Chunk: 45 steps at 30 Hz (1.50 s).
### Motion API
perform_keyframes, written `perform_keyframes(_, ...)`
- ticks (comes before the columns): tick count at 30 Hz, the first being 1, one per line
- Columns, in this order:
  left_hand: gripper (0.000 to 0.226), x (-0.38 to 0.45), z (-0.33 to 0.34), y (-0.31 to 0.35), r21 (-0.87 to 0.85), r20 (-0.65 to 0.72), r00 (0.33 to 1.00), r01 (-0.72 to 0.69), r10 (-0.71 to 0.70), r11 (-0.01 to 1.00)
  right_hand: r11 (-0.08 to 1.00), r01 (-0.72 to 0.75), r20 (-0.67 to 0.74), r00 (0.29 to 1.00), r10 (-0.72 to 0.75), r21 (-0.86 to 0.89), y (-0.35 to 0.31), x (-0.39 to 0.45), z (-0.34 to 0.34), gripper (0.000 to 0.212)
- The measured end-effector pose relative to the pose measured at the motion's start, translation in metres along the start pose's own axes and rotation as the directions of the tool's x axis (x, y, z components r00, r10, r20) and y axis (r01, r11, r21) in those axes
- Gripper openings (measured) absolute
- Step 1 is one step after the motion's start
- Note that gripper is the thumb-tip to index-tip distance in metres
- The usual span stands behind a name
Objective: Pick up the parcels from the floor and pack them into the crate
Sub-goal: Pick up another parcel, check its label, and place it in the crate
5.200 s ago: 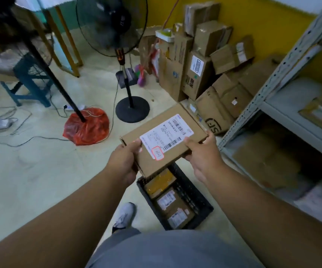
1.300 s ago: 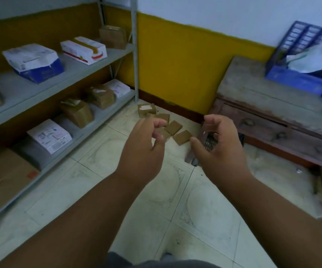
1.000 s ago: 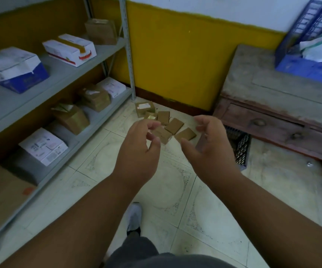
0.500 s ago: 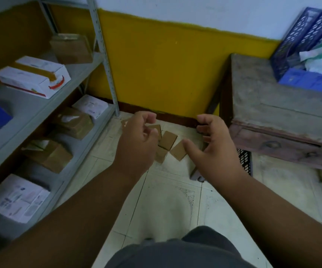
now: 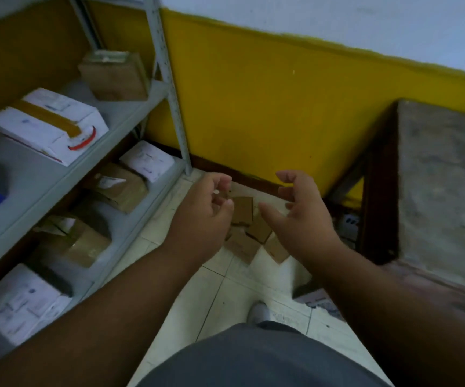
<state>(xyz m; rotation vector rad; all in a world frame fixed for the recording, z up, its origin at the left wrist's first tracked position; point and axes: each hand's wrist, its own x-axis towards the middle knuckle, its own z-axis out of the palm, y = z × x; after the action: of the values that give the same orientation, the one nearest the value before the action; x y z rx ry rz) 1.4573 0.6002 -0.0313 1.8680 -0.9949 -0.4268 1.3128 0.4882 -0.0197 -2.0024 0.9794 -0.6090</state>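
Several small brown parcels lie on the floor between the empty, loosely curled left hand and right hand.

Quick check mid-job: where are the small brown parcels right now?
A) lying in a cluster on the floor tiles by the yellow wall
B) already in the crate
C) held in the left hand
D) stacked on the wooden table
A: the small brown parcels lie clustered on the floor tiles near the yellow wall, seen between the empty left hand and right hand.
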Motion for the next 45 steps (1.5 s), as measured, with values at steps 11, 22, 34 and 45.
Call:
perform_keyframes(11,0.035,0.142,-0.007,-0.040,-0.008,-0.014,0.993,0.117,-0.118,0.993,0.996,-0.067,0.072,0.996,0.062,0.066,0.007,0.172,0.043,0.043)
perform_keyframes(22,0.030,0.344,0.028,-0.114,-0.094,0.293,0.955,0.073,-0.043,0.993,0.949,-0.304,-0.161,0.935,0.314,0.086,0.040,0.290,0.097,0.043)
perform_keyframes(34,0.031,0.424,0.216,-0.331,-0.077,0.323,0.868,0.421,-0.377,0.904,0.811,-0.567,-0.088,0.809,0.581,0.142,0.286,0.403,0.253,0.041)
perform_keyframes(45,0.046,0.396,0.431,-0.617,0.065,0.408,0.529,0.796,-0.744,0.601,0.650,-0.758,0.101,0.644,0.758,-0.045,0.610,0.400,0.438,0.062)
